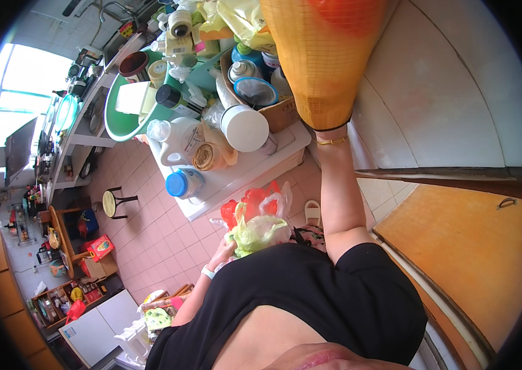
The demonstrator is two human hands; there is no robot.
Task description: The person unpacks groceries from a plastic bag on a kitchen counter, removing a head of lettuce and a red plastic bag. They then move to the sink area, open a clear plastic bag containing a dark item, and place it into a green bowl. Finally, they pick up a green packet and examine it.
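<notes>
My left hand point(227, 248) grips several thin plastic bags beside my waist: a pale green bag point(261, 233), with red plastic bags point(251, 199) and a clear one bunched above it. My right arm reaches up to the wall, and past the bracelet the hand is inside the lower opening of an orange mesh bag point(323, 78). The mesh covers my right hand, so its fingers cannot be made out. A blurred red thing point(346, 11) shows within the mesh near the picture's top edge.
Left of the mesh bag, a white-topped appliance or cabinet point(238, 178) bears a white jug point(180, 134), a blue-lidded jar point(182, 183), a cardboard box point(279, 115) of bottles and a green basin point(115, 115). A stool point(109, 203) stands on the tiles; a wooden door point(464, 245) is at right.
</notes>
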